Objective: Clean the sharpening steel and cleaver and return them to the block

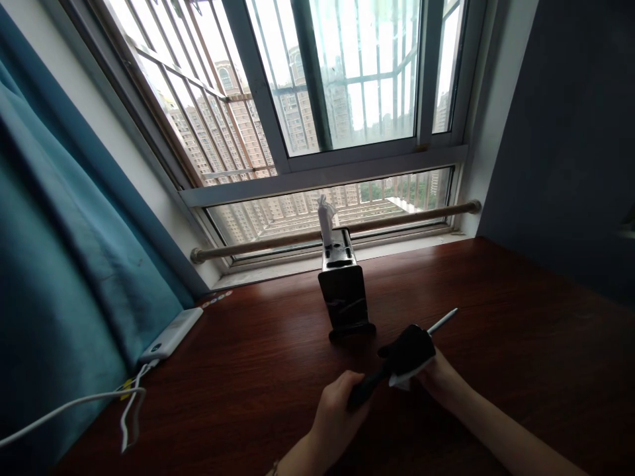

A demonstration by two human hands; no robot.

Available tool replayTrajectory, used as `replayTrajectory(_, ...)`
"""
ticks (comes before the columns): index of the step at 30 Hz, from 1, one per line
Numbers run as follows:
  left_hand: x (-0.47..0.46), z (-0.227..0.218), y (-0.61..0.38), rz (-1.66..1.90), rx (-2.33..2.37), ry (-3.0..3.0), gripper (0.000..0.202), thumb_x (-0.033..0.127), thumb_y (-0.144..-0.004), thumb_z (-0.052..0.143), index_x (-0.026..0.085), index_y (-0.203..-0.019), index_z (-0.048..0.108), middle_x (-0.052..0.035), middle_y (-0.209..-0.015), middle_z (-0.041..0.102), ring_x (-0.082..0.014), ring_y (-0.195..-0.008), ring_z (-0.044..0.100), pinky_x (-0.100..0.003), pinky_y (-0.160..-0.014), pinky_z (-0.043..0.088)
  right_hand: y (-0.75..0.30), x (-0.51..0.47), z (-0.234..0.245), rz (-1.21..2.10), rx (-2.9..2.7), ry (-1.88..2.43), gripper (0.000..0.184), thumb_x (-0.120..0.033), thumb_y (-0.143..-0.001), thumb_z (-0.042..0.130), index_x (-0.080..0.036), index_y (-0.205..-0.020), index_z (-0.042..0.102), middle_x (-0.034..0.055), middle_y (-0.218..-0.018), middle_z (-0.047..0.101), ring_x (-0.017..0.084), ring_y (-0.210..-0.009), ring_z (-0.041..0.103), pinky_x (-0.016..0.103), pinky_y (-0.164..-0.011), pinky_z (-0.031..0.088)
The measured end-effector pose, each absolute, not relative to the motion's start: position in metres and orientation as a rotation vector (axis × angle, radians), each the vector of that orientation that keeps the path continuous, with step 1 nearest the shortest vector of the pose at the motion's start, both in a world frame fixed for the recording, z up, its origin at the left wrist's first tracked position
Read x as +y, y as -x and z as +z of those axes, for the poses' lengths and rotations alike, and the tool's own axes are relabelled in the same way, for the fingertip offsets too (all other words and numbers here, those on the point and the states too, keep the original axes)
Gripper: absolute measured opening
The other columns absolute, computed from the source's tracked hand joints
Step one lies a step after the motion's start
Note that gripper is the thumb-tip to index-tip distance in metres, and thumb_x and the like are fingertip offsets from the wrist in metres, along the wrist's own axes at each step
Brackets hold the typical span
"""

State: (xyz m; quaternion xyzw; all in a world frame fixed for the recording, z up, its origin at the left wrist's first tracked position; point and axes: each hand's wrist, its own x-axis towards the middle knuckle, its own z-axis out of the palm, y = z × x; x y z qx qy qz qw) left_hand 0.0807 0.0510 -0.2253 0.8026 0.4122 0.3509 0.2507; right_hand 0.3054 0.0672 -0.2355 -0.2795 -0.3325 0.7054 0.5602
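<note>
My left hand (pixel 337 413) is closed round the black handle of a long thin tool (pixel 370 389), a honing rod or slim knife whose silvery metal tip (pixel 443 321) points away to the right. My right hand (pixel 436 375) is wrapped in a dark cloth (pixel 409 350) with a white edge and grips the tool's shaft through it. Just beyond the hands a dark metal knife block (pixel 344 291) stands upright on the wooden table (pixel 258 370), with a white-handled item (pixel 326 221) sticking out of its top.
A white power bank (pixel 171 334) with a white cable (pixel 89 400) lies at the table's left edge beside a teal curtain (pixel 64 264). A barred window (pixel 327 99) with a wooden rail (pixel 397 218) runs behind. A dark wall (pixel 570 145) stands on the right.
</note>
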Motion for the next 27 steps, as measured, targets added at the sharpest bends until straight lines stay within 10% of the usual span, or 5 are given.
replayTrajectory(27, 0.061, -0.235, -0.085, 0.792, 1.132, -1.675, 0.043, 0.051, -0.086, 0.043, 0.014, -0.064, 0.048, -0.0058, -0.054, 0.061, -0.0122, -0.040, 0.054, -0.019, -0.036, 0.031, -0.310, 0.074, -0.251, 1.650, -0.730, 0.680, 0.030, -0.031, -0.070, 0.074, -0.017, -0.093, 0.061, 0.0081, -0.094, 0.066, 0.029, -0.094, 0.061, 0.044, -0.086, 0.046)
